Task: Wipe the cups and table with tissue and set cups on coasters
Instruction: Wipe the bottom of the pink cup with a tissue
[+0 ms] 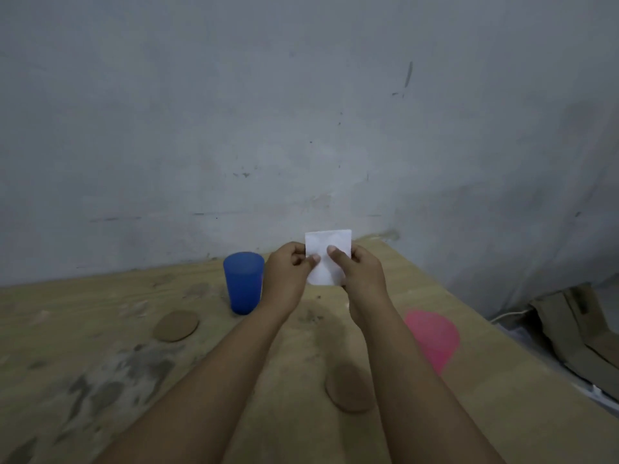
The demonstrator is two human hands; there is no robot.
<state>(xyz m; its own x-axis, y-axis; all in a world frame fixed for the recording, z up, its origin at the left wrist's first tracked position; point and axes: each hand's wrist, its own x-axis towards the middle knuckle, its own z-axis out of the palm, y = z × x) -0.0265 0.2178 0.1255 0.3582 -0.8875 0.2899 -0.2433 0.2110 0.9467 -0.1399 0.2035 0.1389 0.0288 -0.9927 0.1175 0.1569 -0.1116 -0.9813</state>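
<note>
Both forearms fill the near edge of the view, reaching from six o'clock up toward the centre, bare and close together. At their far end the left hand (288, 269) and the right hand (360, 269) meet on a white tissue (326, 254), a folded square held upright in the air above the table (100, 380). Each hand is closed on it: the left thumb and fingers pinch its left edge, the right thumb presses on its front face with the fingers wrapped behind its right edge. The tissue's upper half stands clear of the fingers against the grey wall (301, 112).

Just beside the left hand, at nine o'clock from the grip, a blue cup (244, 283) stands upright on the bare wood, not on a coaster. At about seven o'clock from that cup, near it but apart, lies a round brown coaster (176, 326), flat and uncovered. A second coaster (348, 386) lies at six o'clock from the grip, between the two forearms, partly hidden by the right one. A pink cup (435, 336) sits at four o'clock from the grip, just right of the right forearm; it is blurred, and whether it is upright I cannot tell. The wooden tabletop carries dark smudges at its seven o'clock part. Folded cardboard (576, 329) leans beyond the table's right edge at three o'clock.
</note>
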